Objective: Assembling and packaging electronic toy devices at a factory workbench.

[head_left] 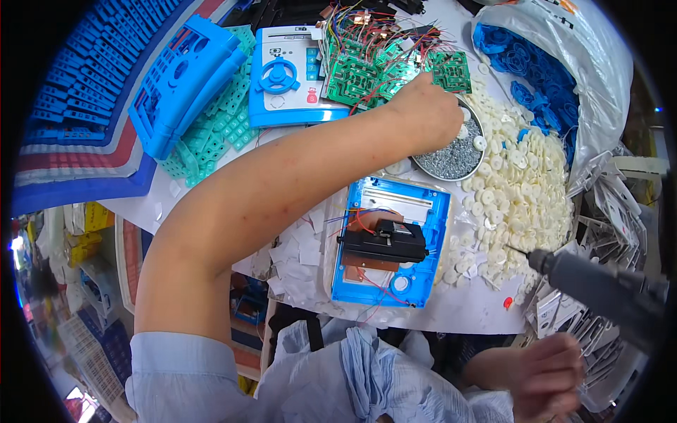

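Observation:
My left arm stretches across the table to the far side. Its hand (430,113) is closed, fingers curled at the edge of a green circuit board (452,71) beside a wired heap of such boards (354,79). Below that hand stands a round tin of small grey screws (451,161), with white discs on top. My right hand (551,377) is curled at the lower right, slightly blurred; what it holds, if anything, is hidden. Above it is a dark electric screwdriver (599,285). An open blue casing (434,285) lies in front of me, with a black mechanism (384,243) and wires inside.
Cream plastic discs (518,190) are heaped at the right, beside a white bag (603,92) of blue parts. At the back left are a white-and-blue toy casing (296,106), blue shells (180,77) and teal keypads (229,134). White panels (553,310) fill the right edge.

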Tool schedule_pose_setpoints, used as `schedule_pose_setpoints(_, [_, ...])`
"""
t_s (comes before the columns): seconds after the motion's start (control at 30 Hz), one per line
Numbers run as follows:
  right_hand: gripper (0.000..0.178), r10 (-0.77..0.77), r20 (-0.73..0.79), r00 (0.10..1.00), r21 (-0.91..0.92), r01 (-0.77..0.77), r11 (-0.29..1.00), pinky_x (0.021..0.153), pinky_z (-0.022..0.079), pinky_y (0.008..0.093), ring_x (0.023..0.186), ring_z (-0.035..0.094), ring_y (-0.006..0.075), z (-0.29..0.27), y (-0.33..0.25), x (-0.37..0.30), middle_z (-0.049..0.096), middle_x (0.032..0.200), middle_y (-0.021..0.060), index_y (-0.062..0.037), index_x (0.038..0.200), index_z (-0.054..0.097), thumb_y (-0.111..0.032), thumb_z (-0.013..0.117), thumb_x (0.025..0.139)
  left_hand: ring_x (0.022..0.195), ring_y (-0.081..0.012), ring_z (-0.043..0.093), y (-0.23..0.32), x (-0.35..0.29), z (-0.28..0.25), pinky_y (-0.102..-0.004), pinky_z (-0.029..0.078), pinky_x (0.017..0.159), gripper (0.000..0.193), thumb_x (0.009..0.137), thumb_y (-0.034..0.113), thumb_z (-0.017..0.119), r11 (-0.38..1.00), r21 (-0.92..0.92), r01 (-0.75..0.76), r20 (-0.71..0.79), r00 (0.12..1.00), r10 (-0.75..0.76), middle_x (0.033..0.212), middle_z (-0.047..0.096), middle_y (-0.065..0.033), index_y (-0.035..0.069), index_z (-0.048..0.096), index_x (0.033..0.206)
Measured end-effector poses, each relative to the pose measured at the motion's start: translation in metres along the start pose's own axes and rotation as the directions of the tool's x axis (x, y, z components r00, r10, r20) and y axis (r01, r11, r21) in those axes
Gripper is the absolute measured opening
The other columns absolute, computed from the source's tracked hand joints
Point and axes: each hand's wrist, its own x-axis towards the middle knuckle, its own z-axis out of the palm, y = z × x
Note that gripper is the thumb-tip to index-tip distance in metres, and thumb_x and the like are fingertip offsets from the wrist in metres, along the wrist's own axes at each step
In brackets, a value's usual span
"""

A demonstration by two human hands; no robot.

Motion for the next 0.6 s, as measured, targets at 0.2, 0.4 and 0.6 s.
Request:
schedule_pose_setpoints(0.2, [0.081, 0.312, -0.183, 0.932, 0.321, -0.244, 0.915, 0.105, 0.039, 0.0525, 0.115, 0.053, 0.0372, -0.001, 0.079, 0.055, 0.053, 0.121, 0.02, -0.0016, 0.149, 0.033, -0.035, 0.07, 0.085, 0.075, -0.0307, 0.069, -0.004, 0.003, -0.017, -0.0463, 0.05, 0.071, 0.025, 0.085, 0.033, 0.07, 0.976, -0.175, 0.133, 0.091, 0.989, -0.118, 0.078, 0.07, -0.0108, 0.008, 0.073, 0.083])
schedule_pose_setpoints(0.4, [0.058, 0.453, 0.113, 0.884, 0.479, -0.448, 0.755, 0.079, 0.049, 0.0408, 0.075, 0.058, 0.0194, 0.032, 0.1, 0.061, 0.059, 0.085, 0.0069, -0.0056, 0.137, 0.042, -0.029, 0.07, 0.092, 0.08, -0.0303, 0.065, 0.015, -0.053, -0.063, -0.0446, 0.048, 0.074, 0.02, 0.084, 0.027, 0.072, 0.879, -0.45, 0.156, -0.036, 0.981, -0.192, 0.079, 0.067, -0.0106, 0.008, 0.068, 0.079])
schedule_pose_setpoints(0.6, [0.04, 0.53, 0.004, 0.848, 0.762, -0.346, 0.547, 0.056, 0.049, 0.035, 0.051, 0.052, 0.0156, 0.087, 0.054, 0.055, 0.054, 0.06, 0.001, -0.0105, 0.112, 0.049, -0.019, 0.079, 0.087, 0.08, -0.0208, 0.063, 0.08, -0.154, -0.092, -0.0412, 0.042, 0.089, 0.022, 0.08, 0.03, 0.078, 0.731, -0.681, 0.05, -0.1, 0.982, -0.16, 0.079, 0.065, -0.0017, 0.012, 0.065, 0.078])
